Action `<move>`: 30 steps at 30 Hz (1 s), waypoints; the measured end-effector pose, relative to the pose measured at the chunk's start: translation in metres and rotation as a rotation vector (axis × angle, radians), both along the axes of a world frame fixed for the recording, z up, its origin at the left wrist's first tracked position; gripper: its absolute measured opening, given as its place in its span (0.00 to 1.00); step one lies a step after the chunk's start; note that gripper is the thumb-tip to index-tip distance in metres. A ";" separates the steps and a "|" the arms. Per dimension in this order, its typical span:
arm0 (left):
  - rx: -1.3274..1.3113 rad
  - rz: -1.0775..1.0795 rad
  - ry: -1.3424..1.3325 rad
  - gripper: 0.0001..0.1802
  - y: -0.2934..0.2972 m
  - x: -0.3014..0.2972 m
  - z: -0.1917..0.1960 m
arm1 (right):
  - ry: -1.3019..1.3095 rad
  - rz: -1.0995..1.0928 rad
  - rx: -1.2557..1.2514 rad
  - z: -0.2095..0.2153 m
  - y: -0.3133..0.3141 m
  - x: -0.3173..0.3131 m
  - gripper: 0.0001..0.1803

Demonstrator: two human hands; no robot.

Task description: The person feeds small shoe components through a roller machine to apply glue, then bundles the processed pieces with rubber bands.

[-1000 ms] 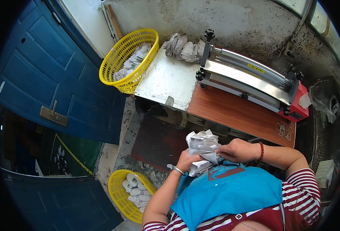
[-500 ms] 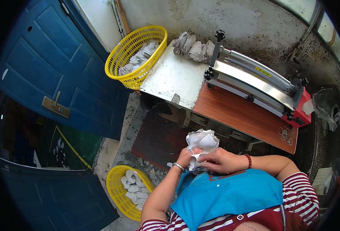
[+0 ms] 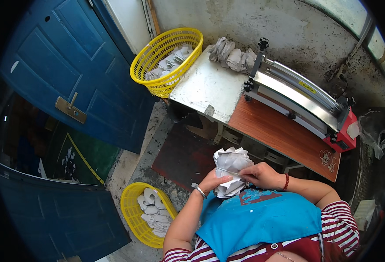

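Observation:
A bundle of thin white cut pieces (image 3: 234, 160), with ragged fanned edges, is held upright in front of my blue apron. My left hand (image 3: 211, 180) grips its left side, thumb across the front. A thin pale rubber band runs across the bundle's middle toward my right hand (image 3: 262, 175). The fingers of that hand are pinched together at the bundle's right edge, where the band meets them. The back of the bundle is hidden.
Loose rubber bands (image 3: 327, 160) lie on the brown tabletop (image 3: 262, 126), below a long metal roller machine (image 3: 297, 98). Bundled white pieces (image 3: 234, 56) sit beside it. Yellow baskets with white pieces stand at the far left (image 3: 135, 72) and low left (image 3: 129, 214).
My right hand has drawn back from the bundle's front to its right edge. The bundle now shows more fully, with the band across it. The whole view has shifted slightly.

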State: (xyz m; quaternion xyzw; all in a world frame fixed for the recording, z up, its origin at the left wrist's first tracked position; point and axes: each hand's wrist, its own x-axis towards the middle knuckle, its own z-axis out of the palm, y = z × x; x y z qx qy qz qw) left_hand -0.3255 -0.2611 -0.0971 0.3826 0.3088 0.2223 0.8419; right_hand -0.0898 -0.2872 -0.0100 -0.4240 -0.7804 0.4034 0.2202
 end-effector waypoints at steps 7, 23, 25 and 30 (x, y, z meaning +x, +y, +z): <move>-0.037 0.099 -0.052 0.41 -0.019 -0.007 -0.022 | 0.008 0.007 0.060 -0.025 -0.013 -0.006 0.08; 0.539 -0.020 0.638 0.46 -0.001 -0.008 0.002 | -0.144 0.282 0.121 -0.007 0.027 -0.040 0.09; 0.568 -0.146 0.807 0.45 0.004 -0.001 0.010 | -0.207 0.232 0.132 -0.007 0.028 -0.042 0.08; 0.679 -0.170 0.767 0.47 0.021 0.017 0.029 | -0.139 0.172 0.140 -0.002 0.044 -0.025 0.08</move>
